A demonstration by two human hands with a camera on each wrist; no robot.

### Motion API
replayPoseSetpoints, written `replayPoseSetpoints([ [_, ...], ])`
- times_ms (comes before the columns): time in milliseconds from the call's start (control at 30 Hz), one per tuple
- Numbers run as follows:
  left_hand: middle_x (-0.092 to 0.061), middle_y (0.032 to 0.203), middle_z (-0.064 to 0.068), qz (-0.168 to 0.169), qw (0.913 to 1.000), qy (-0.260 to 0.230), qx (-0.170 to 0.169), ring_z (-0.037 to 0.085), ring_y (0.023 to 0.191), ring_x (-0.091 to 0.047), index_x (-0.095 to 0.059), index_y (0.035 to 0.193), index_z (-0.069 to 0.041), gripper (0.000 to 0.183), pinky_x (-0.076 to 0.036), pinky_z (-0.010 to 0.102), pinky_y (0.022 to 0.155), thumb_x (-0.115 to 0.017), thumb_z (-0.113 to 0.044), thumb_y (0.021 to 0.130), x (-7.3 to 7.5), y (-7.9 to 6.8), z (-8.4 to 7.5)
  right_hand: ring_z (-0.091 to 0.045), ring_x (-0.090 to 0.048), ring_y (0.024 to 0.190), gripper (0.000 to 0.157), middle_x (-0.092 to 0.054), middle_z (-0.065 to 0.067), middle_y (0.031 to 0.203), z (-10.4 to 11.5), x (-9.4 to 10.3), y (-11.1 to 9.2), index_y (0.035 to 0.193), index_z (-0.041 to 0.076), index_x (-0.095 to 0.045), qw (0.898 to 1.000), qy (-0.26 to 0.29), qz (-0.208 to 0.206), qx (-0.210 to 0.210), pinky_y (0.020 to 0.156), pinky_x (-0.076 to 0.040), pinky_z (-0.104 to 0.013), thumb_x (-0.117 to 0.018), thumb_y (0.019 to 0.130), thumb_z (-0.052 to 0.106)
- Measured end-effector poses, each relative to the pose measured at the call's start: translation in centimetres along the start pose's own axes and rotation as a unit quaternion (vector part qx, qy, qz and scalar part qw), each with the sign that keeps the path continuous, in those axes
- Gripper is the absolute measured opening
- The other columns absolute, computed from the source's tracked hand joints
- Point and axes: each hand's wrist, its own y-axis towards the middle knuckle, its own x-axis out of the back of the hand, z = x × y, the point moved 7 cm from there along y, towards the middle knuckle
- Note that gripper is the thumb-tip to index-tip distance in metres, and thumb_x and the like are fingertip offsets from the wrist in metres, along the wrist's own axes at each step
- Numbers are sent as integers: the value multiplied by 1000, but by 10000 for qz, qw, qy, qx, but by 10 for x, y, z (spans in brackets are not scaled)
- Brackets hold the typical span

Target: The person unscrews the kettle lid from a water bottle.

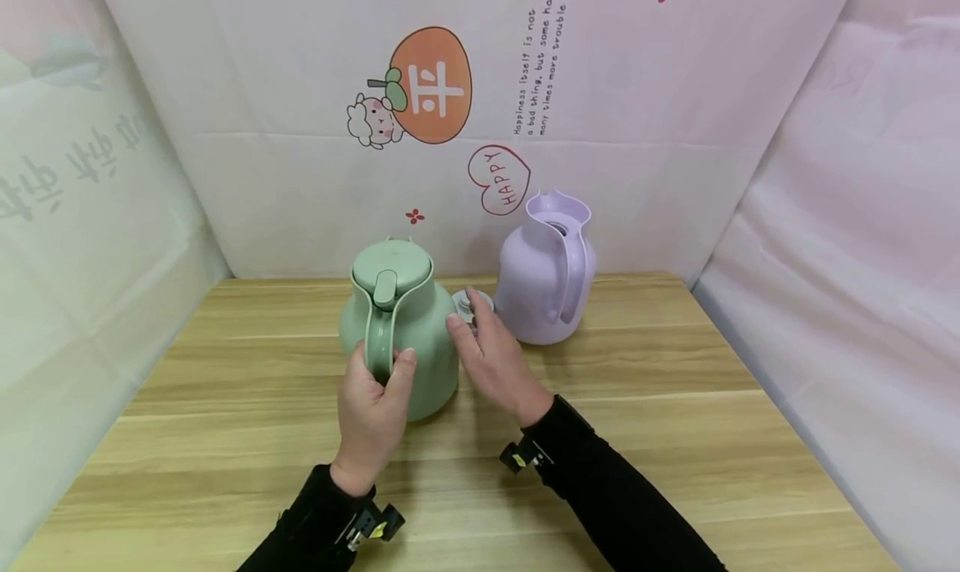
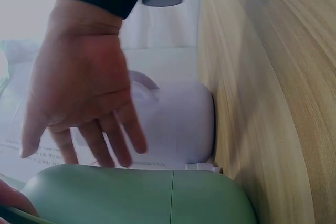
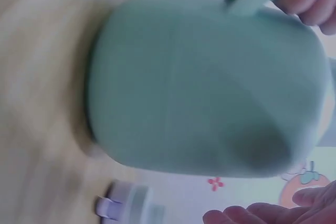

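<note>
A pale green vacuum jug [image 1: 431, 355] stands on the wooden table with its lid [image 1: 392, 265] seated in the top. My left hand [image 1: 375, 413] grips its handle [image 1: 380, 338], fingers wrapped round and thumb on the near side. To the right of the jug my right hand [image 1: 497, 359] is held with fingers extended, palm toward the jug's side; the left wrist view shows its spread fingers and bare palm. Behind those fingers lies a small lavender and white stopper lid [image 3: 126, 203], partly hidden in the head view.
A lavender jug [image 1: 536, 284] with an uncovered mouth stands at the back right, its handle facing me. The wooden table [image 1: 225, 422] ends at a printed white cloth [image 1: 300, 197] behind, with white cloth walls at both sides.
</note>
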Motion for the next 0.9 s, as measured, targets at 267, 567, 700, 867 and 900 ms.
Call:
replayPoseSetpoints([
  [267,-49,75,-3,-6,10000,-10,55,8,64,-45,-59,103,-1,11,-39,23,58,-67,-6,99,0,0,-1,-28,-40,151,77,-38,-14,165,26,26,17,164,10,-28,9982,-535,-177,187,122,-34,-49,-34,108,62],
  [567,-48,75,-3,-36,10000,46,44,8,63,-43,-59,104,-1,11,-38,23,58,-67,-6,99,1,-1,0,-23,-39,152,83,-42,-9,164,62,45,35,162,11,-35,9919,-1202,-191,363,123,-33,-45,-35,104,70],
  [700,-49,75,-3,-19,10000,12,61,8,63,-43,-59,104,-1,11,-38,23,58,-67,-6,99,1,0,0,-22,-42,149,85,-46,-10,161,82,51,42,161,13,-38,9870,-1510,-188,522,121,-36,-43,-39,101,73],
  [867,-47,75,-3,10,9999,50,86,8,62,-41,-58,104,-1,11,-37,24,58,-67,-6,100,0,0,-1,-27,-49,144,84,-51,-11,156,106,52,50,160,16,-42,9771,-2006,-217,681,114,-43,-48,-46,98,74],
  [900,-46,75,-3,22,9999,58,82,8,62,-40,-58,105,0,12,-36,24,58,-67,-6,99,0,0,-1,-29,-51,142,83,-53,-11,155,111,52,51,159,17,-43,9741,-2131,-229,721,112,-44,-49,-48,98,73],
])
